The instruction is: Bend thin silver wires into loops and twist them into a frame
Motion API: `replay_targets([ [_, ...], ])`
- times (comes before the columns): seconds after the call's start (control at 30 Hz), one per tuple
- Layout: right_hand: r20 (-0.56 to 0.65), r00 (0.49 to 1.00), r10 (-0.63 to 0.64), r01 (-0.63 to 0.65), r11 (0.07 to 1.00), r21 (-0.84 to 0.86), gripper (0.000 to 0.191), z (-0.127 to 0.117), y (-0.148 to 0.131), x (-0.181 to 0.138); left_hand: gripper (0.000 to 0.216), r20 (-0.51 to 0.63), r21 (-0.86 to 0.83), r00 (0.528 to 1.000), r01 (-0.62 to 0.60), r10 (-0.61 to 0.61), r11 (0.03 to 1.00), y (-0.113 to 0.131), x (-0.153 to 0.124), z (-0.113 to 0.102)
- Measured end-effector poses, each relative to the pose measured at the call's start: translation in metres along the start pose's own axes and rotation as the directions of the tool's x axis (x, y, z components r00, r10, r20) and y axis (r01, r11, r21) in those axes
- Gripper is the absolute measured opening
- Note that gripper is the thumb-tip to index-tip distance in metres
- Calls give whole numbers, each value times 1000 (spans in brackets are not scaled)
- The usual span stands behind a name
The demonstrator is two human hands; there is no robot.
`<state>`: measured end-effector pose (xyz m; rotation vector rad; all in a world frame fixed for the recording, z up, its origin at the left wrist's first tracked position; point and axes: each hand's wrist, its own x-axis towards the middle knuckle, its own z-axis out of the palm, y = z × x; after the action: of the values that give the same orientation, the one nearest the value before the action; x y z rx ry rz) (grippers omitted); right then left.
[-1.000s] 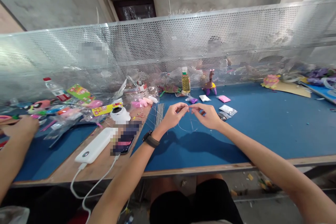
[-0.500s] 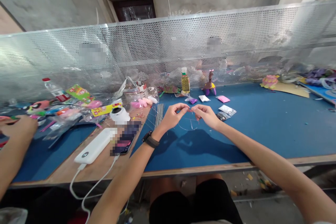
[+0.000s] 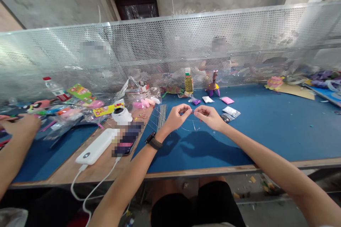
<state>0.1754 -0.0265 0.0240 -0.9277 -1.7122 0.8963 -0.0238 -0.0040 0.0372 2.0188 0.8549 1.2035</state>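
Note:
My left hand point(image 3: 178, 117), with a dark watch on its wrist, and my right hand point(image 3: 210, 117) meet fingertip to fingertip above the blue mat point(image 3: 197, 152). Both pinch a thin wire point(image 3: 194, 125) between thumb and forefinger. A fine curved strand shows below the hands; a tiny reddish spot at the fingertips is too small to make out. Left of my left hand lies a bundle of straight thin wires point(image 3: 162, 117). Small bags of purple point(image 3: 196, 101), white point(image 3: 207, 99) and pink point(image 3: 227, 100) material lie behind my right hand.
A bottle of yellow liquid point(image 3: 188, 82) and a brown, yellow and purple figure point(image 3: 214, 84) stand by the perforated metal screen point(image 3: 149, 49). A white power bank point(image 3: 97, 146) and phone point(image 3: 129, 138) lie left. Another person's hand point(image 3: 25, 126) is at far left.
My fingertips have shifted slightly against each other on the wire, and the hanging strand has swung a little. The other person's hand has moved slightly right.

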Motion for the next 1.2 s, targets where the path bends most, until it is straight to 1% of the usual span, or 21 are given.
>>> replay_targets([
  [0.17, -28, 989, -148, 136, 957, -256, 26, -1, -5, -2, 31, 54, -39, 998, 40, -38, 998, 5, 0, -2],
  [0.27, -16, 967, -255, 227, 887, -402, 22, -2, -5, -2, 32, 57, -42, 997, 49, -47, 998, 6, -1, -2],
  [0.33, 24, 940, -341, 297, 783, -546, 21, -3, -3, -1, 34, 59, -47, 997, 50, -48, 998, 5, 0, -2],
  [0.4, 78, 912, -403, 339, 630, -699, 24, -4, -1, -1, 35, 61, -57, 997, 50, -46, 997, 3, 0, -2],
  [0.47, 126, 895, -427, 342, 476, -810, 28, -4, 1, 0, 35, 63, -79, 997, 52, -47, 995, 1, 0, -2],
  [0.5, 144, 892, -430, 337, 417, -844, 30, -4, 2, 0, 34, 66, -96, 997, 56, -49, 994, 0, 0, -2],
  [0.53, 157, 889, -429, 336, 380, -862, 32, -4, 2, 1, 34, 71, -114, 996, 61, -53, 992, -1, 0, -2],
  [0.6, 165, 883, -439, 343, 364, -866, 35, -4, 1, 2, 33, 83, -147, 995, 74, -62, 986, -2, 0, -2],
  [0.73, 175, 869, -464, 378, 392, -839, 40, -6, -2, 4, 34, 105, -166, 991, 95, -78, 982, 0, 0, -2],
  [0.8, 185, 870, -457, 384, 393, -836, 42, -8, -1, 5, 34, 115, -164, 991, 93, -74, 982, 2, 0, -2],
  [0.9, 169, 875, -454, 363, 383, -850, 43, -11, 3, 6, 33, 117, -163, 991, 91, -72, 982, 5, 0, -1],
  [0.97, 139, 870, -473, 343, 381, -859, 43, -11, 6, 6, 34, 121, -181, 987, 131, -110, 975, 6, 1, -1],
  [1.03, 110, 856, -505, 339, 389, -856, 41, -10, 9, 5, 36, 147, -221, 974, 205, -175, 953, 6, 2, 0],
  [1.1, 97, 826, -556, 359, 386, -850, 39, -9, 11, 4, 41, 177, -282, 957, 272, -229, 920, 5, 2, 0],
  [1.2, 89, 778, -622, 402, 384, -831, 35, -6, 13, 3, 51, 212, -378, 945, 315, -250, 870, 2, 2, 0],
])
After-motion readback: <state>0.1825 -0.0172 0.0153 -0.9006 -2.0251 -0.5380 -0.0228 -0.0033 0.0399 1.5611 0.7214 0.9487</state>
